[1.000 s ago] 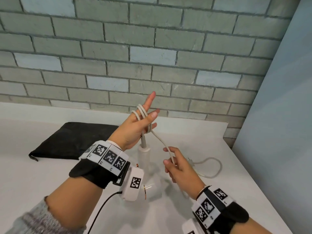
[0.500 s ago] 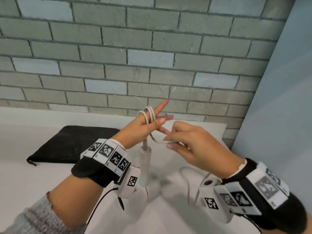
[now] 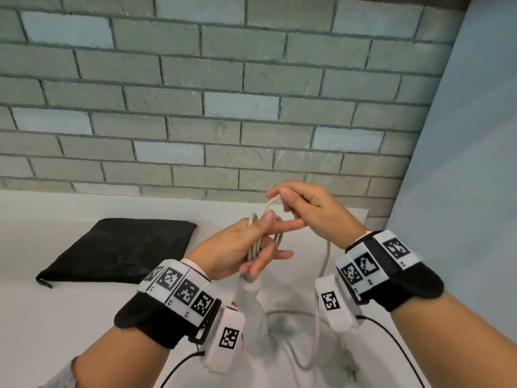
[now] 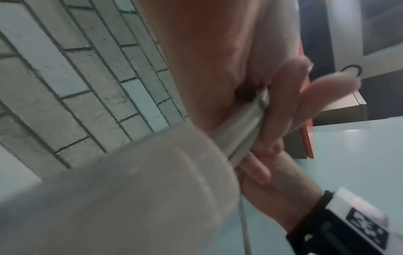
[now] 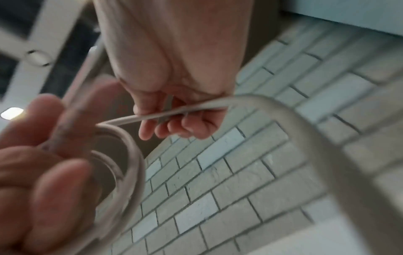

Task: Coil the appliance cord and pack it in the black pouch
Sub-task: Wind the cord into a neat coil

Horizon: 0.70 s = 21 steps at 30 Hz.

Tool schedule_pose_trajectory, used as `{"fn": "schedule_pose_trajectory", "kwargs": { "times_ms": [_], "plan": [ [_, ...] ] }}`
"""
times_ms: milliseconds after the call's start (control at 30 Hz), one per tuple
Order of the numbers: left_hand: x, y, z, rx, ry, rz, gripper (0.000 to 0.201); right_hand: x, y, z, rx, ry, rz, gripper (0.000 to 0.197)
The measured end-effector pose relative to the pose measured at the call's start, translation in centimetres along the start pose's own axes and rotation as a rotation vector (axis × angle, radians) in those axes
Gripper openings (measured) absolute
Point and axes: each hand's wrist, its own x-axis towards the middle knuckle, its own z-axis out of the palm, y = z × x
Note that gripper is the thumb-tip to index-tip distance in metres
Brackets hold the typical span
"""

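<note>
The step in hand is winding: the left hand (image 3: 237,247) serves as the spool, its fingers spread and mostly straight with several turns of the white cord (image 3: 256,242) looped round them, while the right hand (image 3: 313,211) pinches the running length between thumb and fingertips just above the left fingertips, ready to lay another turn. To do it well, I would keep each turn lying flat against the last, hold the spread of the left fingers steady so the loops match, and feed slack evenly without twisting. A fair length remains unwound, trailing from the right hand down onto the white table (image 3: 70,317), where it curves to the plug (image 3: 351,371), which looks blurred at the bottom edge. The appliance body (image 3: 251,298) hangs below the left hand and may swing and tug at the coil. The black pouch (image 3: 120,250) lies flat to the left, well apart, against the brick wall (image 3: 251,93), and whether its mouth is open I cannot tell
</note>
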Motion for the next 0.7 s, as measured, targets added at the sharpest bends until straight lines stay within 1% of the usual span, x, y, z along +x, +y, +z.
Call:
{"fn": "schedule_pose_trajectory", "kwargs": {
  "times_ms": [67, 133, 200, 267, 367, 467, 567, 633, 700],
  "plan": [
    [-0.2, 0.0, 0.0, -0.050, -0.026, 0.010, 0.053, -0.3, 1.0, 0.7, 0.134, -0.002, 0.088, 0.026],
    [-0.4, -0.1, 0.0, -0.125, -0.070, 0.051, 0.053, -0.8, 2.1, 2.0, 0.223, 0.018, 0.137, 0.024],
    [-0.3, -0.2, -0.2, -0.203, -0.050, 0.091, 0.052, -1.6, 3.5, 3.9, 0.201, 0.000, 0.161, 0.021],
    [-0.2, -0.1, -0.4, -0.237, 0.040, 0.130, 0.050, -2.9, 4.6, 6.1, 0.110, -0.087, 0.225, 0.021],
    [-0.1, 0.1, -1.2, -0.195, 0.190, 0.146, 0.051, -5.1, 4.9, 8.6, 0.033, -0.251, 0.316, 0.041],
    [0.1, 0.0, -1.8, -0.084, 0.328, 0.165, 0.049, -6.1, 4.2, 8.9, 0.107, -0.339, 0.362, 0.050],
    [0.2, -0.1, -2.2, 0.050, 0.453, 0.199, 0.047, -6.3, 3.4, 7.9, 0.147, -0.452, 0.352, 0.057],
    [0.3, -0.2, -2.8, 0.147, 0.525, 0.190, 0.049, -6.6, 3.0, 7.1, 0.090, -0.531, 0.321, 0.053],
    [0.2, 0.0, -3.3, 0.276, 0.568, 0.171, 0.048, -6.8, 2.8, 6.1, -0.014, -0.536, 0.279, 0.036]
  ]
}}
